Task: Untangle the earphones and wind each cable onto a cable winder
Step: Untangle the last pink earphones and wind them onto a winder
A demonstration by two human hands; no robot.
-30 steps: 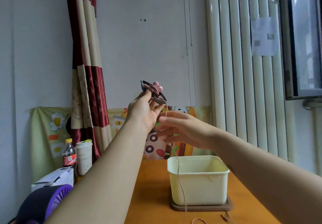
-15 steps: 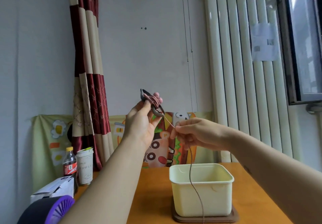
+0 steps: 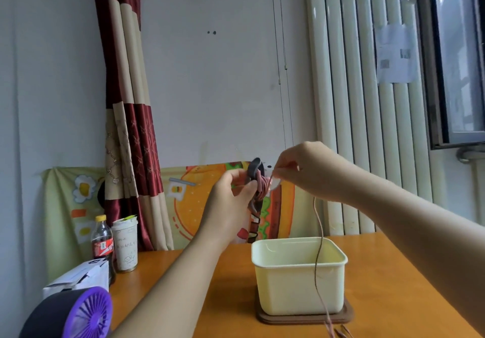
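My left hand [image 3: 229, 195] holds a dark grey cable winder [image 3: 254, 173] up in the air above the table, fingers curled round it. Several turns of pink earphone cable [image 3: 262, 185] are wrapped on the winder. My right hand [image 3: 307, 171] is just right of the winder and pinches the pink cable between thumb and fingers. The loose cable [image 3: 317, 259] hangs down from that hand, in front of the box, to the table's near edge.
A cream plastic box [image 3: 299, 285] stands on a brown lid on the orange table [image 3: 393, 285]. At the left are a cola bottle [image 3: 102, 245], a paper cup [image 3: 126, 245], a white carton [image 3: 78, 277] and a purple fan [image 3: 86, 314]. A radiator [image 3: 354, 101] stands behind.
My right hand has risen and moved up beside the winder, carrying the cable over it. My left hand has turned the winder and sits lower in the frame.
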